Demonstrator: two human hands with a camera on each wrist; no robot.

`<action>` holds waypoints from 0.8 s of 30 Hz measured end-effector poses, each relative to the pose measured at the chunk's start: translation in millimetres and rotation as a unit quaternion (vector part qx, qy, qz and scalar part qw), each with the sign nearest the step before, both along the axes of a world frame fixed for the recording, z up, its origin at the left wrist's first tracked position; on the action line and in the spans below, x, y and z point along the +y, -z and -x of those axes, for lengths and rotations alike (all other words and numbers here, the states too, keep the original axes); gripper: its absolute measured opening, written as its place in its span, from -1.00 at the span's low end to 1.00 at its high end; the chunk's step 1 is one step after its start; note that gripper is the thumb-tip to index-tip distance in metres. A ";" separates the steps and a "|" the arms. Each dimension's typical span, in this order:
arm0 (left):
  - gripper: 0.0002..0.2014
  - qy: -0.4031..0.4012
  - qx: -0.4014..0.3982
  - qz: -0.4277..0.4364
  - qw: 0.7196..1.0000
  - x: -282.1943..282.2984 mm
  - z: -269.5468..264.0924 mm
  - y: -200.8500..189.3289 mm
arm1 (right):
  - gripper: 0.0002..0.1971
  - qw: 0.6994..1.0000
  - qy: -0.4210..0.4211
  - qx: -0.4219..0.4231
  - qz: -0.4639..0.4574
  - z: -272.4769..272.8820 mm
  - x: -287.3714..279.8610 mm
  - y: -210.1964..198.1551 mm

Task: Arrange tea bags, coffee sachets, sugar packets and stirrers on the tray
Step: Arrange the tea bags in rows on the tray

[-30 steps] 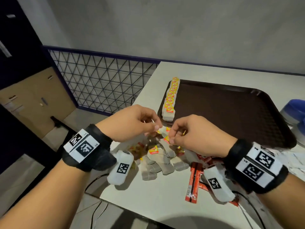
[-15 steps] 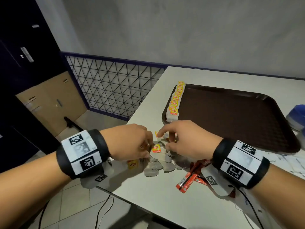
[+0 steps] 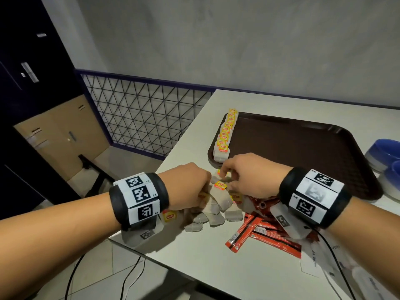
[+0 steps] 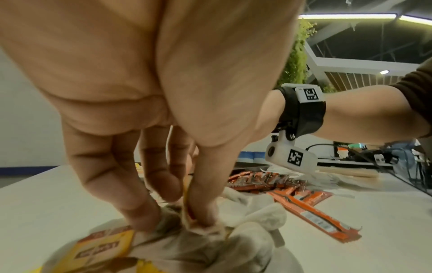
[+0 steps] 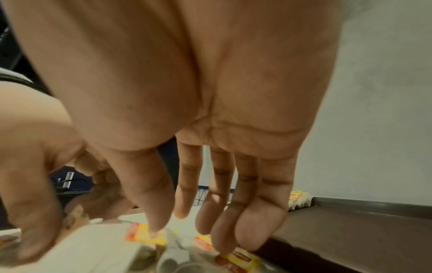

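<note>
white table (image 3: 216,267): left hand (image 3: 186,187) pinches 1 tea bag (image 4: 201,224), right hand (image 3: 249,176) loose-fingered, 1 tray (image 3: 303,148).

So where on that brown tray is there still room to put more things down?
Nearly all of the tray is bare, from the row of tea bags along its left rim across to its right rim. The crowded spot is the table corner in front, where both hands work the loose tea bag pile beside red sachets.

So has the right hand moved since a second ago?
Yes. The right hand has dropped from above the loose tea bag pile onto it, closer to the tray near corner.
</note>
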State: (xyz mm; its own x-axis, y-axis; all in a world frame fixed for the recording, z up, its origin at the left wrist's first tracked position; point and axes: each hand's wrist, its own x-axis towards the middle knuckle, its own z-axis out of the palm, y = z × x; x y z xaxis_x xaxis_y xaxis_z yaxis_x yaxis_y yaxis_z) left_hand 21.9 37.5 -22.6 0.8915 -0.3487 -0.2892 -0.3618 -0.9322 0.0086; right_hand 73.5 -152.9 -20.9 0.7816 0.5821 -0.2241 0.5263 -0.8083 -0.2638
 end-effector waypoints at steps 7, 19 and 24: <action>-0.86 -0.004 0.006 0.068 0.998 19.2 -2.6 -17.3 | -0.61 0.998 0.001 0.043 -0.036 -5.0 3.7 3.8; -0.86 -0.008 -0.014 0.208 0.978 33.8 -15.1 -21.5 | -0.73 0.998 -0.030 0.061 0.003 5.5 12.5 5.6; -0.89 -0.018 -0.028 0.260 0.965 38.3 -18.5 -18.2 | -0.95 0.998 -0.027 0.044 -0.043 9.3 6.6 6.1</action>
